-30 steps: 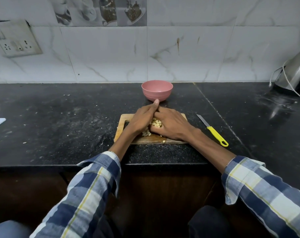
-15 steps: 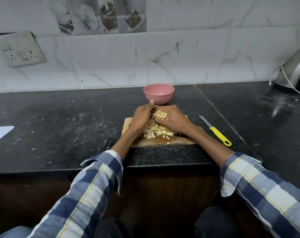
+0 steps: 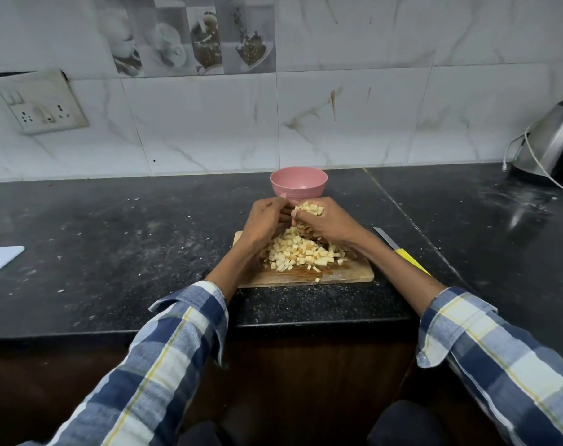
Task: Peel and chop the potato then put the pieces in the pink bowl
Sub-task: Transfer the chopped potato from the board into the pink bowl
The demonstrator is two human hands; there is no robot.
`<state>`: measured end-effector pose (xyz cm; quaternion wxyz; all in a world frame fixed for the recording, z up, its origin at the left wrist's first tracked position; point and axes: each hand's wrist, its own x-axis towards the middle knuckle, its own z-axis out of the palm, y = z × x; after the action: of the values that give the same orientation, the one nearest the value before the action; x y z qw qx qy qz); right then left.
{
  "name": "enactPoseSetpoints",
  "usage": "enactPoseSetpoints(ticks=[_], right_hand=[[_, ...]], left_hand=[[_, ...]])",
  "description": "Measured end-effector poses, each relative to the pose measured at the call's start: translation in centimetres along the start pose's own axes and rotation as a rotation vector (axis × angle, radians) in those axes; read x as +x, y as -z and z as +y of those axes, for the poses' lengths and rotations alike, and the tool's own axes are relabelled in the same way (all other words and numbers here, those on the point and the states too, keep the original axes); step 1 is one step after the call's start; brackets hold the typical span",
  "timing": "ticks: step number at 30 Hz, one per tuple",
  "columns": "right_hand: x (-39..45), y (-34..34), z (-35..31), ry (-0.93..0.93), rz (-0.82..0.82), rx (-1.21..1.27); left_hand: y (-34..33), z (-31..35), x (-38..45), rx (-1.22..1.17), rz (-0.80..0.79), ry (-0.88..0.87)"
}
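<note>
While both hands work the pile, here's the state:

left hand [image 3: 267, 217]: fingers curled inward, cupped vs the right one; a few cubes seem trapped btw the two, but what's inside its palm is hidden, can't tell.
right hand [image 3: 325, 220]: fingers curled round a scoop of potato pieces [image 3: 309, 209], heaped at the top of the fist, lifted above the board.
rest of potato: diced pile [image 3: 301, 252] on the wooden cutting board [image 3: 354, 275], directly under and at 6 o'clock of the hands; a couple of strays near the board's front edge.
pink bowl [image 3: 298, 183]: upright on the black surface [image 3: 112, 239], just past the board at 12 o'clock; looks empty from this angle, though the inside is only partly seen.
key relation: bowl lies straight ahead of the cupped load, near, rim roughly level w/ the knuckles; both hands abt equally close, right one carrying most of the load. No long axis to mind, bowl is round.
stage (judgement): peel & chop done, first transfer underway, most pieces left.
next move needs: go fwd to 12 over the rim before loosening fingers; risk is cubes dropping in the gap btw board & bowl.
knife [image 3: 399, 249]: yellow handle, at 3 o'clock of board, idle.
</note>
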<state>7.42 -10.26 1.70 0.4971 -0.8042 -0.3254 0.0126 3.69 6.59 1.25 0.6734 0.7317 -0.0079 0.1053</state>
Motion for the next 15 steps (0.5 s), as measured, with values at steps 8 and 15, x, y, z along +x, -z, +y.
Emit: enactPoseSetpoints(ticks=[8, 15], right_hand=[[0.2, 0.5, -1.2, -0.022, -0.002, 0.088], [0.6, 0.7, -0.9, -0.135, -0.011, 0.228]], left_hand=[[1.1, -0.9, 4.4, 0.673, 0.139, -0.345], [0.1, -1.7, 8.0, 0.876, 0.021, -0.384]])
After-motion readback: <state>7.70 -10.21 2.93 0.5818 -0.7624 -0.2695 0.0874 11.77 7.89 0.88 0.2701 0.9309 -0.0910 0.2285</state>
